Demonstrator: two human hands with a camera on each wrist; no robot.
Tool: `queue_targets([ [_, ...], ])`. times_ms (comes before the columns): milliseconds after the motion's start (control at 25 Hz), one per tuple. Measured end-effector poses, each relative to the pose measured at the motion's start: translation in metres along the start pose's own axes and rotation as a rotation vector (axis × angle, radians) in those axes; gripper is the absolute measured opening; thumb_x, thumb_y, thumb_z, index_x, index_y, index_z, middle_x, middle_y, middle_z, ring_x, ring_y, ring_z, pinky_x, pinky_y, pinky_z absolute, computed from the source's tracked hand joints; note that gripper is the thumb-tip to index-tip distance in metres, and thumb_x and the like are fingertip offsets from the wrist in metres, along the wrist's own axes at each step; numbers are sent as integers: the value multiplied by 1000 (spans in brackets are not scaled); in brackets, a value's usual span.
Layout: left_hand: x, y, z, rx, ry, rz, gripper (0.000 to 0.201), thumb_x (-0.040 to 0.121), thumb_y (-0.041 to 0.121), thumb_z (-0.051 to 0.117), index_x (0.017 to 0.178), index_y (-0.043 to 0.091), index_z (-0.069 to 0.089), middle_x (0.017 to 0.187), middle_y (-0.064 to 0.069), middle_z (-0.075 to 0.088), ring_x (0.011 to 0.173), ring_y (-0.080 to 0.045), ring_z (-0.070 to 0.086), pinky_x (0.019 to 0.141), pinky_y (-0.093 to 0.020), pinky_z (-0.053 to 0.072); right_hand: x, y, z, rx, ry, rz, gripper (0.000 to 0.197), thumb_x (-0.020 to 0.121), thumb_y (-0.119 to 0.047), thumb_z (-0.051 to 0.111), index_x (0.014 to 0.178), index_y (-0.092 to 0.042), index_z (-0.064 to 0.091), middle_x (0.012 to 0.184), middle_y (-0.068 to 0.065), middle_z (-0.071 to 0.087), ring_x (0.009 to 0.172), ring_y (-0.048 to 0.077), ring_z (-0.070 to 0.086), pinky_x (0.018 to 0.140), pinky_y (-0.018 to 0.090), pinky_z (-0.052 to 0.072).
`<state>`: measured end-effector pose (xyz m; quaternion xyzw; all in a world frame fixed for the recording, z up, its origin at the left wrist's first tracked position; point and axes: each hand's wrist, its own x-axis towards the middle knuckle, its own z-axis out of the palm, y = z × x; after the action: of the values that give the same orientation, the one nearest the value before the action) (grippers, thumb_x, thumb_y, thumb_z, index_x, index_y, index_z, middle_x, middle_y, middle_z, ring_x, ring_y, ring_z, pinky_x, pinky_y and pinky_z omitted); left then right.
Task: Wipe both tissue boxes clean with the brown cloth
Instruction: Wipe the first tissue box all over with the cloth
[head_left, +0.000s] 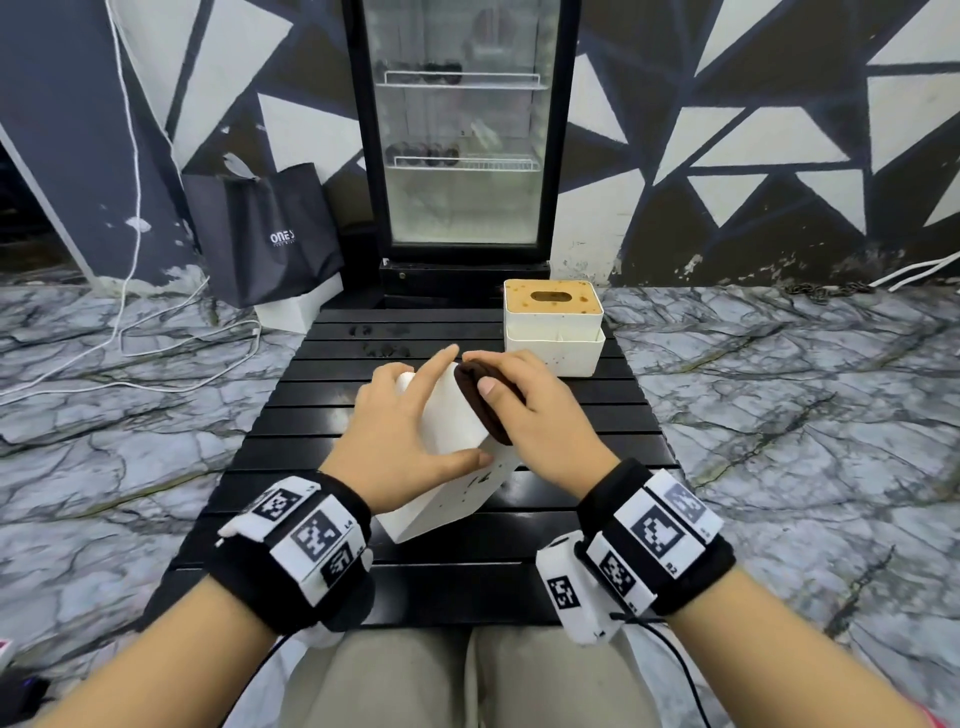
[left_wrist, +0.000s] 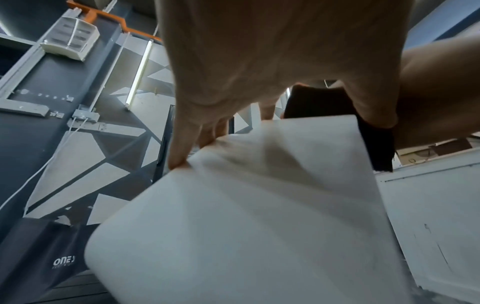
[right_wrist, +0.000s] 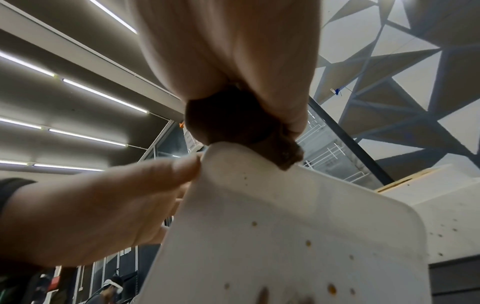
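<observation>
A person sits at a low black slatted surface (head_left: 363, 571) on a grey marble floor (head_left: 779, 415). In the middle of the surface a white tissue box (head_left: 447, 499) is tipped up on one edge, leaning toward the far left. The left hand (head_left: 400, 441) steadies it, fingers spread and nearly straight along its top face, thumb pressed to the near side. The right hand (head_left: 540, 415) curls round a bunched brown cloth (head_left: 480, 405) and presses it against the box's upper right edge. The box's right face carries small brown specks and smears, clearest in the right wrist view. A second white tissue box (head_left: 553, 332) stands upright at the far right corner of the surface, close to its edges; its tan top, with an oval slot, looks stained, and its front is spotted. The far left of the surface shows a few dark marks. Beyond the far edge stands a glass-door fridge (head_left: 462, 130), with a black bag (head_left: 265, 234) to its left.
</observation>
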<state>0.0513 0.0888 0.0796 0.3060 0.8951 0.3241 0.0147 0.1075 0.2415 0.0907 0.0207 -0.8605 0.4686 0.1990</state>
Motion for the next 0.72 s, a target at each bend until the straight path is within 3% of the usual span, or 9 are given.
queue_targets([
  [120, 2, -4, 0, -78, 19, -5, 90, 51, 58, 68, 131, 57, 26, 129, 4, 30, 125, -15, 30, 97, -23, 28, -1, 6, -8, 30, -19, 61, 31, 94, -15, 43, 123, -20, 53, 117, -1, 54, 109, 8, 47, 87, 10, 34],
  [280, 3, -20, 1, -238, -85, 19, 79, 46, 53, 73, 112, 57, 30, 127, 6, 36, 115, -9, 41, 85, -11, 34, 4, 25, -33, 5, 93, 178, 30, 94, -15, 44, 122, -19, 55, 121, 2, 57, 111, 13, 49, 93, 22, 34],
  [360, 4, -31, 8, -327, -147, 30, 80, 44, 50, 73, 112, 51, 31, 128, 5, 40, 117, -11, 43, 88, -13, 38, 5, 37, -45, -14, 151, 230, 29, 93, -14, 45, 119, -17, 56, 120, 3, 58, 109, 14, 51, 92, 23, 36],
  [520, 7, -43, 23, -410, -235, 50, 84, 47, 42, 75, 117, 44, 29, 128, 6, 43, 119, -8, 43, 81, 4, 32, 4, 53, -55, -37, 210, 271, 29, 92, -11, 47, 118, -19, 56, 117, 1, 58, 110, 14, 51, 95, 26, 40],
  [600, 7, -43, 27, -402, -254, 40, 85, 47, 44, 74, 118, 45, 27, 131, 7, 41, 119, 1, 41, 78, 8, 29, 3, 57, -52, -71, 203, 263, 29, 91, -11, 47, 117, -21, 56, 118, 2, 58, 110, 13, 51, 96, 26, 39],
  [720, 7, -35, 30, -459, -226, 9, 82, 46, 53, 71, 117, 48, 30, 133, 10, 38, 116, 15, 33, 73, 11, 28, 5, 61, -47, -143, 204, 263, 29, 92, -16, 46, 116, -27, 58, 118, 3, 55, 114, 20, 47, 103, 35, 37],
])
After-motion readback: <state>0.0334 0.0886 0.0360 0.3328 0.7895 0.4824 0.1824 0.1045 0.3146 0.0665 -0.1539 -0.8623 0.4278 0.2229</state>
